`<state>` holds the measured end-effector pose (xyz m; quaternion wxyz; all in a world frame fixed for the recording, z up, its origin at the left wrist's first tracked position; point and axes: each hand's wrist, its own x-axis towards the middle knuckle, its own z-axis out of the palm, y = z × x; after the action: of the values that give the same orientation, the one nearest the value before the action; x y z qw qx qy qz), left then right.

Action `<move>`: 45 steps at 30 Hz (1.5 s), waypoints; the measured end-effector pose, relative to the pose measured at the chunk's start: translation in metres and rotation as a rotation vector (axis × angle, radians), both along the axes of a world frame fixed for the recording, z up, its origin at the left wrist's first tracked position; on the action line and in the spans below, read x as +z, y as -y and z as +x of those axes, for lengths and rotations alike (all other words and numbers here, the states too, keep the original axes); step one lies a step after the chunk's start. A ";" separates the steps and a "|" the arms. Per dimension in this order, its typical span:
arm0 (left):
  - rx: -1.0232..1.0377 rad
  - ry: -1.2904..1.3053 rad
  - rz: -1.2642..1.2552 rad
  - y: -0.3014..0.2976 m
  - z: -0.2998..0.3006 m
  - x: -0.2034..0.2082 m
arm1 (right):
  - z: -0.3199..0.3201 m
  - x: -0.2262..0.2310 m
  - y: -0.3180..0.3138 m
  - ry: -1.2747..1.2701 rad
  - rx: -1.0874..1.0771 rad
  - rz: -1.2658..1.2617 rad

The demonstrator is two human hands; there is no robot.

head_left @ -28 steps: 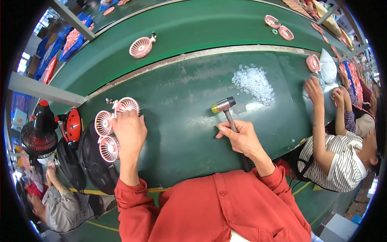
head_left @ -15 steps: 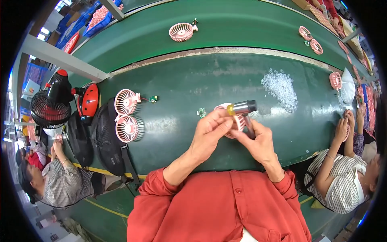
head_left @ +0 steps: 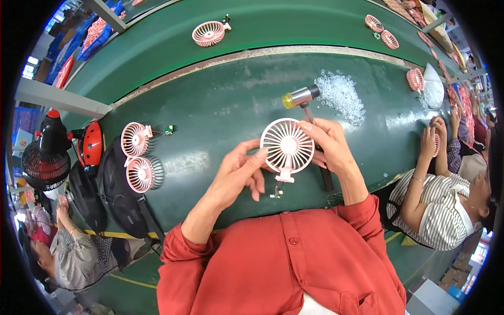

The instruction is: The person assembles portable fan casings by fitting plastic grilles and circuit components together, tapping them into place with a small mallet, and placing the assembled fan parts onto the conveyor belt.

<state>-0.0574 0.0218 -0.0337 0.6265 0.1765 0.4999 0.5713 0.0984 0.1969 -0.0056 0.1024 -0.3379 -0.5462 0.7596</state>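
Between my two hands is a round pink fan housing [head_left: 288,144] with slatted spokes, its neck pointing toward me. My left hand [head_left: 239,170] grips the left rim, thumb in front and fingers behind. My right hand [head_left: 334,146] is closed on the upper right rim. A small circuit board [head_left: 276,194] dangles on wires below the neck. A mallet [head_left: 301,97] with a yellow face, a black face and a metal middle shows beyond the housing; its dark handle passes under my right hand. I cannot tell whether that hand touches the handle.
Two pink fan housings [head_left: 140,175] stand at the left beside a black bag [head_left: 118,189] and a black-and-red fan [head_left: 47,152]. Small clear pieces [head_left: 341,97] lie heaped beyond the mallet. Another housing [head_left: 209,33] is on the green belt [head_left: 294,26]. Co-workers sit on both sides.
The mallet has left my hands' grasp area and its head is now farther away. The housing, mostly hidden before, is now face-up in both hands. The whole view has shifted.
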 end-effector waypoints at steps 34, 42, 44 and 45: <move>0.330 0.040 0.181 -0.019 0.025 -0.012 | 0.016 0.008 0.039 0.240 0.214 0.940; 0.274 0.176 0.127 -0.011 0.013 -0.014 | 0.022 0.014 0.027 0.133 0.130 0.506; 0.268 0.273 0.080 -0.011 0.015 -0.011 | 0.019 0.009 0.029 0.174 0.131 0.697; 0.274 0.318 0.069 -0.011 0.018 -0.011 | 0.020 0.014 0.035 0.186 0.211 0.877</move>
<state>-0.0397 0.0327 -0.0450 0.6075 0.0360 0.3942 0.6887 0.1181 0.1620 0.0087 0.1082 -0.2719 -0.8543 0.4296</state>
